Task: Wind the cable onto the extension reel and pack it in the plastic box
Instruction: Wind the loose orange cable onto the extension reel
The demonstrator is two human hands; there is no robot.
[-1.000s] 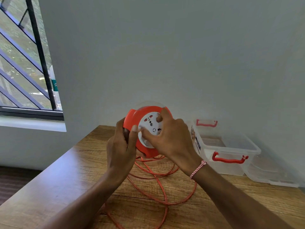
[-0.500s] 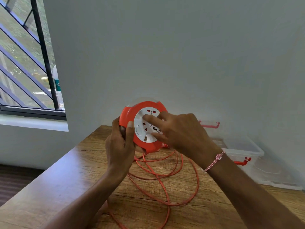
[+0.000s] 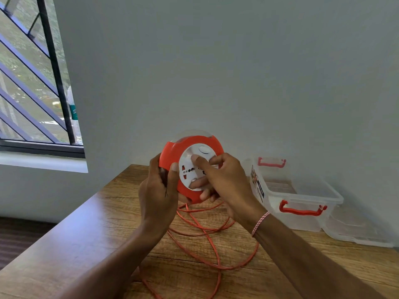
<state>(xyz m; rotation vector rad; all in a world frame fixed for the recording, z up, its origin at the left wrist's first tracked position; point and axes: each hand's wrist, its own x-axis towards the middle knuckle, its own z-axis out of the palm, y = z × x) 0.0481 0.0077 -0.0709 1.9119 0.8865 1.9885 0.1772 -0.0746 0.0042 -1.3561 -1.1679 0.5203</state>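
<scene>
I hold a round orange extension reel (image 3: 172,151) with a white socket face above the wooden table (image 3: 86,229). My left hand (image 3: 158,190) grips its left rim, thumb on the front. My right hand (image 3: 224,182) has its fingers pressed into the white centre disc and curled under the reel's lower right edge. Loose orange cable (image 3: 207,240) hangs from the reel's underside and lies in several loops on the table below my wrists. The clear plastic box (image 3: 298,203) with red handles stands open to the right, against the wall.
The box's clear lid (image 3: 358,231) lies flat at the box's right side. A grey wall runs close behind the table. A barred window (image 3: 32,83) with a white sill is at the left, and the table's left edge drops to dark floor.
The white centre disc has turned under my right fingers, its round button now at the top. My right hand shifted down and around the face. Left hand kept its grip.
</scene>
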